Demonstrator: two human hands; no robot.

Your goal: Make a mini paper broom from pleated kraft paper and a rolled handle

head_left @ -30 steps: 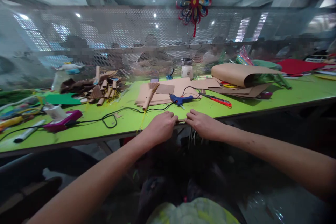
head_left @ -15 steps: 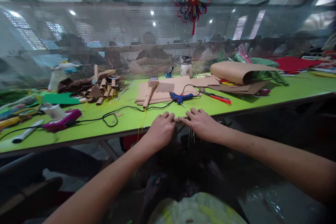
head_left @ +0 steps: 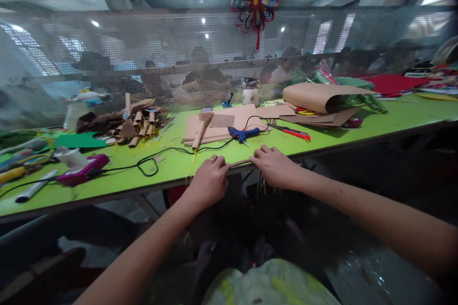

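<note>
Between my two hands, at the front edge of the green table point(head_left: 171, 171), stretches a narrow brown paper strip point(head_left: 240, 164). My left hand point(head_left: 209, 177), with a ring on one finger, is closed on its left end. Fingers of my right hand point(head_left: 274, 166) are closed on the other end. Just beyond them lies a blue glue gun point(head_left: 244, 134), its nozzle toward me. A pleated brown paper fan with a rolled handle point(head_left: 202, 131) rests on stacked brown paper sheets point(head_left: 246, 114), its yellow string hanging toward the edge.
A red-handled cutter point(head_left: 291, 132) lies right of the glue gun. A black cord point(head_left: 121, 164) crosses toward a purple tape dispenser point(head_left: 84, 170). Several rolled paper pieces point(head_left: 143, 126) are heaped at left. A bottle point(head_left: 250, 93) and a curled brown sheet point(head_left: 315, 95) stand behind.
My left hand has moved left, away from the right hand, and more of the brown strip now shows between them. The whole view has shifted slightly.
</note>
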